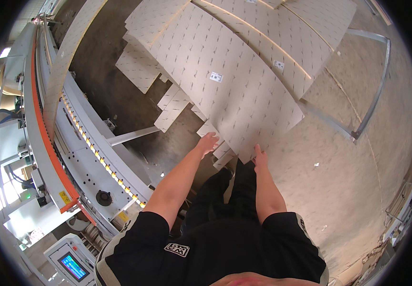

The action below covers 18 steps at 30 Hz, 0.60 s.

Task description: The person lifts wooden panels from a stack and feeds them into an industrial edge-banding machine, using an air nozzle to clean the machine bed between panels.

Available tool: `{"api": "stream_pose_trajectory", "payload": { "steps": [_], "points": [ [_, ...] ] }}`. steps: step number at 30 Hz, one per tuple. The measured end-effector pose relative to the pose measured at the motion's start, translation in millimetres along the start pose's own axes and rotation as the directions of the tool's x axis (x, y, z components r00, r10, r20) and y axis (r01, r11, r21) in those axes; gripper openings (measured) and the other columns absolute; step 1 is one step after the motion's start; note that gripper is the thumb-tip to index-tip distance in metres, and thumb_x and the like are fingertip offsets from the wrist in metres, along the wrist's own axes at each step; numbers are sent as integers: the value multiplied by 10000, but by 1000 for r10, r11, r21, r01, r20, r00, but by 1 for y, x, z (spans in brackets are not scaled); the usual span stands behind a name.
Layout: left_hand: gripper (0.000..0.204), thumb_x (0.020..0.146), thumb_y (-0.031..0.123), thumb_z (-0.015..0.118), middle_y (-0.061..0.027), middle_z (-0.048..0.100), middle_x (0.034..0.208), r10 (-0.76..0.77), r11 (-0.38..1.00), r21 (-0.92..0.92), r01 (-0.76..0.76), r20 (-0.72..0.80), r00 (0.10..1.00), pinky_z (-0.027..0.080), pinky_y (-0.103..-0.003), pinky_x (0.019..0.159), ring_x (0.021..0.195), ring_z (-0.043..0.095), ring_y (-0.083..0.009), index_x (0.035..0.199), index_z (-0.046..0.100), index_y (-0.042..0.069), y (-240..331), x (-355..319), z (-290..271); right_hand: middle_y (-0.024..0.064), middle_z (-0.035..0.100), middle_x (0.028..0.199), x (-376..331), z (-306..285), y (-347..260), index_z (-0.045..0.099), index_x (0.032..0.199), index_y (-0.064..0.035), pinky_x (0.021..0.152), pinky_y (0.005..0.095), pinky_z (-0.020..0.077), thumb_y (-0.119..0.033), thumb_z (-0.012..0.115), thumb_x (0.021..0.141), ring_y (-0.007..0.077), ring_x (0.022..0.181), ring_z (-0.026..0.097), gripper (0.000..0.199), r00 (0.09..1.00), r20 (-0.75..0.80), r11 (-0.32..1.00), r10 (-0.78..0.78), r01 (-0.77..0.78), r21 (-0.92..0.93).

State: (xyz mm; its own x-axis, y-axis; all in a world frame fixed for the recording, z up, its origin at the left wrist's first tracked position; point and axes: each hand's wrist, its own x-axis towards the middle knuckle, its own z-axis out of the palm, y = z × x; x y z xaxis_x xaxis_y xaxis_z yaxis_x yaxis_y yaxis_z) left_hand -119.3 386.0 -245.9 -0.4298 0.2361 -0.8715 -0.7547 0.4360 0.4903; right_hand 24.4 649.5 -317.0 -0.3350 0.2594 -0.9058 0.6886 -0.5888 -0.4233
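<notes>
A large beige board (234, 90) with repeated small print and a white label lies in front of me, its near end close to my legs. At its near edge, by the left-hand corner, my right hand (260, 157) is closed on the board with the thumb on top; the other fingers are partly hidden. Beside the board's left edge my left hand (208, 144) is over smaller beige pieces (207, 129), its fingers loosely bent and apart. Whether that hand touches the board or a piece I cannot tell.
More large boards (287, 47) lie beyond and to the right. Narrow beige pieces (171, 107) are at the left. A long machine with an orange rail (48, 138) and a control screen (74, 266) stands on my left. A metal frame (380, 95) is on the floor at the right.
</notes>
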Motion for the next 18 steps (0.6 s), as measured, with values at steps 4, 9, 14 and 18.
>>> {"api": "stream_pose_trajectory", "payload": {
  "steps": [4,9,14,18],
  "points": [
    [526,1009,327,578,-70,658,1248,21,1000,-20,-19,82,996,514,-336,814,998,647,-170,1461,470,82,-38,2,-16,92,597,1322,-24,-47,17,524,1359,-6,920,429,538,-469,660,973,252,1148,595,619,999,-17,999,-42,42,0],
    [383,995,334,593,-36,669,1154,-88,988,-136,74,-103,991,507,-311,716,923,650,-157,1296,570,98,-52,0,-16,79,640,1206,-41,-123,52,577,1330,-54,743,368,525,-652,650,902,209,969,615,739,987,-144,982,-68,41,-184],
    [389,1010,400,567,-39,668,1154,-32,979,-205,-3,-163,986,511,-338,725,917,645,-162,1260,577,103,-53,18,-36,49,670,948,-54,-178,83,643,1234,-38,577,327,467,-797,574,853,164,739,601,852,906,-413,993,94,-54,107],
    [410,1016,452,559,-42,662,1134,-4,952,-295,-77,-263,965,514,-341,726,899,638,-166,1226,574,100,-20,31,-45,130,675,1197,-85,-210,95,609,1312,53,866,390,531,-849,528,834,247,1026,643,1024,771,-636,989,37,63,135]
  ]
}}
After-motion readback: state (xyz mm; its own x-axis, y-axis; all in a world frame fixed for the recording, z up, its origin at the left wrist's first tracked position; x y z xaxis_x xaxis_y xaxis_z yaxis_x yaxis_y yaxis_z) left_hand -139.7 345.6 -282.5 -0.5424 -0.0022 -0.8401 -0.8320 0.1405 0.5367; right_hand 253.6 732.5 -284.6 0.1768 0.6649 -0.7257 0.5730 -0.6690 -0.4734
